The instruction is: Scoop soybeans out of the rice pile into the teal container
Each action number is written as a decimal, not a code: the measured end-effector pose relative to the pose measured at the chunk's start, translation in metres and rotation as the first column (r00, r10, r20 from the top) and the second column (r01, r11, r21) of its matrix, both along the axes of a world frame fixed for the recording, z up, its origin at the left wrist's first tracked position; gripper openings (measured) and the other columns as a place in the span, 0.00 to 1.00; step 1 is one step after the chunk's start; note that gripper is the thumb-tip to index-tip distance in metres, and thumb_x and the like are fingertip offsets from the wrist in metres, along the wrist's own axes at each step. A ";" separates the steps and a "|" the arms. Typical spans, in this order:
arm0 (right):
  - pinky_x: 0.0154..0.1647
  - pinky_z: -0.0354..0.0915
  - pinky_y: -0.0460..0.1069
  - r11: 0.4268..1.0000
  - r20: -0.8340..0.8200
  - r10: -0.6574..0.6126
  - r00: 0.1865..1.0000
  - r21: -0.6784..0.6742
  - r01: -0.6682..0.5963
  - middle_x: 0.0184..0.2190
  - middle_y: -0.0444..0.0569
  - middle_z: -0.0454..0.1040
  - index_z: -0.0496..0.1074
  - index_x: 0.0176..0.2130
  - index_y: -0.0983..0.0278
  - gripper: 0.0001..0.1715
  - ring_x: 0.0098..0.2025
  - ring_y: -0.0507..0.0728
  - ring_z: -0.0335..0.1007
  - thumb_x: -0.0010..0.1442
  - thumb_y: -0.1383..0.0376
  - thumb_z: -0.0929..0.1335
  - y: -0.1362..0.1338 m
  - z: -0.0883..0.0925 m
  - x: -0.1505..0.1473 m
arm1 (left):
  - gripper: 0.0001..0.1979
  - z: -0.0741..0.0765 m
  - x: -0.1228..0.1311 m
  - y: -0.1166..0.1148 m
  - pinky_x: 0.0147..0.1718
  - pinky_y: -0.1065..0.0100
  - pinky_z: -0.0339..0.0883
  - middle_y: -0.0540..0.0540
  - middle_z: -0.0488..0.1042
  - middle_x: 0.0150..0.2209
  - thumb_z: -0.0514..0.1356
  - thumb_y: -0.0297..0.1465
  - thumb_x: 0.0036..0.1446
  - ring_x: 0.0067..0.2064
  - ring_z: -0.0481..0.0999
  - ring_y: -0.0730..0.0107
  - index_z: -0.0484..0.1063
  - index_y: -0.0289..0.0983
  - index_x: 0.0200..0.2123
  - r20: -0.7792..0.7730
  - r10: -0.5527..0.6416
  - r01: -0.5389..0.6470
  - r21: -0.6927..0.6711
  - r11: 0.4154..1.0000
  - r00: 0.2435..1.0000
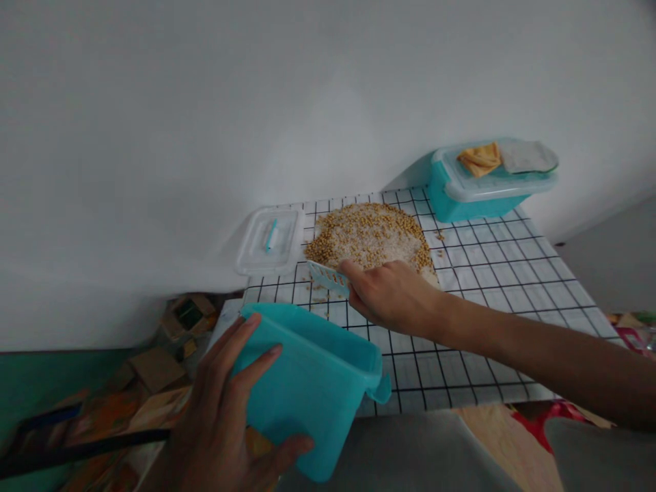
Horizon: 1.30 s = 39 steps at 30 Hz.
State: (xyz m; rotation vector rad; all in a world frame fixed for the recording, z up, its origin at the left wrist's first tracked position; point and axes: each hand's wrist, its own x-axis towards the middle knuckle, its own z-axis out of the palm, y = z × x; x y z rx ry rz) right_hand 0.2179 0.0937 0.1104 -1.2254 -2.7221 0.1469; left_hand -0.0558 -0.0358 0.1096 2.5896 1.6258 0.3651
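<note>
My left hand (225, 417) grips the side of an open turquoise plastic box (307, 376), which is tilted at the near edge of the table. My right hand (392, 294) is closed on a small light-blue slotted scoop (326, 277). The scoop's edge rests at the near rim of a heap of mixed beans and white rice (369, 236) spread on the checked tablecloth (492, 273).
A clear lid with a turquoise clip (270, 239) lies at the table's left edge by the white wall. A second turquoise box with a clear lid (484, 188) stands at the back right, cloths lying on it. Cardboard boxes (158, 365) and clutter lie on the floor to the left.
</note>
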 end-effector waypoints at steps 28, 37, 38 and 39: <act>0.24 0.39 0.52 1.000 0.038 -0.011 0.999 -0.022 0.012 0.27 0.48 0.78 0.61 0.53 0.65 0.16 0.24 0.55 0.71 0.68 0.64 0.56 -0.002 -0.002 -0.003 | 0.43 -0.001 0.003 -0.001 0.65 0.38 0.53 0.33 0.48 0.71 0.68 0.53 0.47 0.70 0.52 0.39 0.60 0.37 0.60 0.025 0.034 -0.034 -0.011 0.999 0.999; 0.24 0.41 0.52 0.988 -0.015 0.150 0.989 -0.039 -0.150 0.29 0.46 0.78 0.60 0.51 0.65 0.12 0.26 0.54 0.72 0.68 0.69 0.57 -0.020 -0.008 -0.009 | 0.44 -0.002 0.003 -0.001 0.66 0.39 0.52 0.33 0.47 0.71 0.68 0.53 0.47 0.70 0.50 0.39 0.60 0.36 0.60 0.035 0.039 -0.038 -0.023 0.999 0.999; 0.24 0.41 0.52 0.986 -0.022 0.161 0.987 -0.034 -0.161 0.29 0.46 0.78 0.60 0.51 0.65 0.12 0.26 0.54 0.72 0.68 0.69 0.57 -0.020 -0.007 -0.010 | 0.44 -0.002 0.003 -0.001 0.66 0.39 0.52 0.34 0.47 0.71 0.68 0.53 0.47 0.70 0.50 0.40 0.60 0.36 0.60 0.036 0.038 -0.037 -0.024 0.999 0.999; 0.24 0.41 0.52 0.986 -0.026 0.162 0.986 -0.027 -0.163 0.29 0.46 0.78 0.59 0.52 0.64 0.13 0.26 0.54 0.72 0.68 0.69 0.57 -0.020 -0.006 -0.011 | 0.44 -0.001 0.003 -0.001 0.66 0.39 0.52 0.34 0.47 0.71 0.68 0.53 0.47 0.70 0.50 0.40 0.60 0.37 0.60 0.037 0.034 -0.033 -0.023 0.999 0.999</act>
